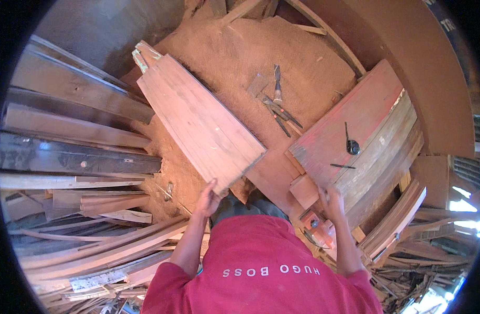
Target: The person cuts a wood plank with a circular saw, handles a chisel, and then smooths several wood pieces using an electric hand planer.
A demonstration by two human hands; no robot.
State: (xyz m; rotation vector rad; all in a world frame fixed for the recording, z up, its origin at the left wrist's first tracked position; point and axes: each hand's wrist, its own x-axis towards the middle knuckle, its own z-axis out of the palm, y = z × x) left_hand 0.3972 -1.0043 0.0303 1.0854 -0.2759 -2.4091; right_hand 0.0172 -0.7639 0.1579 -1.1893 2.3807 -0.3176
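A wide pale-pink wooden board (198, 118) lies slantwise at centre left, its near end toward me. My left hand (211, 198) grips that board's near corner, with the fingers at its edge. My right hand (331, 203) is closed at the right end of a small wooden block (305, 191), beside the other boards. Part of its grip is hidden from above. Just below my right hand sits an orange power tool (319, 230), partly covered by my forearm.
On the sawdust-covered surface (224, 57) lie pliers (283, 112) and a chisel-like tool (277, 86). A black tape measure (353, 147) and a dark pencil-like stick (343, 166) rest on the right-hand boards (349, 120). Stacked planks (77, 125) line the left; scrap wood fills the lower right.
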